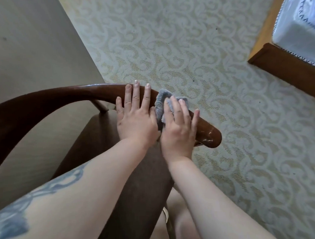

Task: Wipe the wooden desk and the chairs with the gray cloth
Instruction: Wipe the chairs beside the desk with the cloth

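Observation:
A dark wooden chair curves through the middle of the view, its glossy armrest point(207, 134) ending in a rounded tip at the right. The gray cloth point(160, 104) lies bunched on the armrest. My right hand point(179, 129) presses down on the cloth with fingers spread over it. Just left of it, my left hand point(136, 117) rests flat on the armrest, fingers straight and apart, holding nothing. The brown upholstered seat point(138, 185) lies below my forearms.
A beige wall point(29, 53) stands at the left behind the chair back point(23, 105). Patterned pale carpet point(185, 43) covers the floor. A wooden bed frame corner point(278, 64) with white bedding point(299, 33) sits at the upper right.

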{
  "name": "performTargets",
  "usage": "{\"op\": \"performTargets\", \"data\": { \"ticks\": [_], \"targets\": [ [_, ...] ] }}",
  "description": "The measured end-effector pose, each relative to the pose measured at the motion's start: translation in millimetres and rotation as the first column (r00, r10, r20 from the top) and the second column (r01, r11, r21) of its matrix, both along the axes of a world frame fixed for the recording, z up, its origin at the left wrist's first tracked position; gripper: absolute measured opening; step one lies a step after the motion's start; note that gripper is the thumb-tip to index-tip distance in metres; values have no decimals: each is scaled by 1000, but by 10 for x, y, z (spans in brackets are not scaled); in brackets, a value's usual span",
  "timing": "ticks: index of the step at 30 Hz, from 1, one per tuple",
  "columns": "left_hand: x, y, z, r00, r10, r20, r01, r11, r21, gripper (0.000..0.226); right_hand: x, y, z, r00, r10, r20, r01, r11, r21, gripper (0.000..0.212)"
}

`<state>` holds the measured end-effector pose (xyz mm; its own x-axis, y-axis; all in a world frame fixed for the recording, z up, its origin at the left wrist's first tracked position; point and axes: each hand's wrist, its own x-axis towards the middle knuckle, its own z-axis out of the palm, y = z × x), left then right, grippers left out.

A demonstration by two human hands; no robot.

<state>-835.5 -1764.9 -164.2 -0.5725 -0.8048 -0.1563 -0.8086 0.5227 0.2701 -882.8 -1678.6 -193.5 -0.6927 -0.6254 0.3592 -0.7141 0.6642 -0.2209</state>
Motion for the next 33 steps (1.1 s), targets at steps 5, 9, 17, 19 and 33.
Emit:
{"op": "performTargets", "data": {
  "ticks": [5,9,17,19,33],
  "targets": [
    [-93,107,10,998,62,-15,-62,998,10,60,-162,895,37,921,-380,81,387,918,-84,48],
    [-93,74,-16,998,61,-26,-61,998,-6,60,-98,318,47,995,-94,33,96,993,-67,47],
    [-124,131,-37,996,83,-43,-83,997,-2,59,-67,468,7,909,-397,125,411,905,-114,42],
    [-134,115,-55,994,101,-51,-101,995,4,59,-73,69,51,953,-266,143,283,952,-114,40],
    [-134,84,-25,997,83,11,-83,997,3,57,-375,74,147,992,16,127,-34,990,139,42]
  ]
}}
